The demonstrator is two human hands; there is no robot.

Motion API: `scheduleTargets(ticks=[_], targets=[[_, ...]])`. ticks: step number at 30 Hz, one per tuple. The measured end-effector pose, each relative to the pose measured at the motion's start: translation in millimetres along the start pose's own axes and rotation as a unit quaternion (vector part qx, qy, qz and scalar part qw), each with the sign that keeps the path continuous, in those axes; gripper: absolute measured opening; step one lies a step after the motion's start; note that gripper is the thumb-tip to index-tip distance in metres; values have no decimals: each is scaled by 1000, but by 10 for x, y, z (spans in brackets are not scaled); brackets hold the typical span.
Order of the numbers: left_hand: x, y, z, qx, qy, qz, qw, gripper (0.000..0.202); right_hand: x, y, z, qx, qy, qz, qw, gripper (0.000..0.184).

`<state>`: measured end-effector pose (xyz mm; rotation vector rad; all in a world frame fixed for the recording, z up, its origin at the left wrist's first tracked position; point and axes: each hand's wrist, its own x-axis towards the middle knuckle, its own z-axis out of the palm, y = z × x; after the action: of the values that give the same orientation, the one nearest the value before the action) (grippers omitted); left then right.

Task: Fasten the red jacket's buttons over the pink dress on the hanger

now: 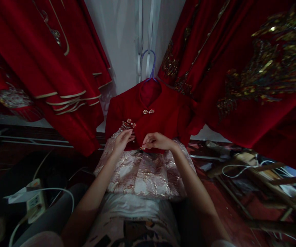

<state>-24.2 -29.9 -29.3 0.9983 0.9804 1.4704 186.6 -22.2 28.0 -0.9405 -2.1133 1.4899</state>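
A small red jacket with pearl clasps hangs on a purple hanger above a pale pink and gold skirt. My left hand holds the jacket's front edge just below a beaded clasp, fingers curled on the cloth. My right hand pinches the jacket's lower front at the waist, fingertips pressed together on a small fastening I cannot make out clearly.
Large red embroidered garments hang at the left and right. A white power strip with cables lies at the lower left. Wooden bars and white cables sit at the right. A white wall is behind.
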Motion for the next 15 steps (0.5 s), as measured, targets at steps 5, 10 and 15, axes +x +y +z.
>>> scheduleTargets(ticks=[5, 10, 15], targets=[[187, 169, 169, -112, -14, -33, 993, 35, -204, -142, -182, 17, -10, 15, 1000, 29], [281, 181, 215, -140, 15, -41, 989, 25, -229, -173, -214, 13, -6, 12, 1000, 28], [275, 161, 158, -113, 4, -33, 993, 26, -211, -170, -190, 13, -5, 12, 1000, 26]])
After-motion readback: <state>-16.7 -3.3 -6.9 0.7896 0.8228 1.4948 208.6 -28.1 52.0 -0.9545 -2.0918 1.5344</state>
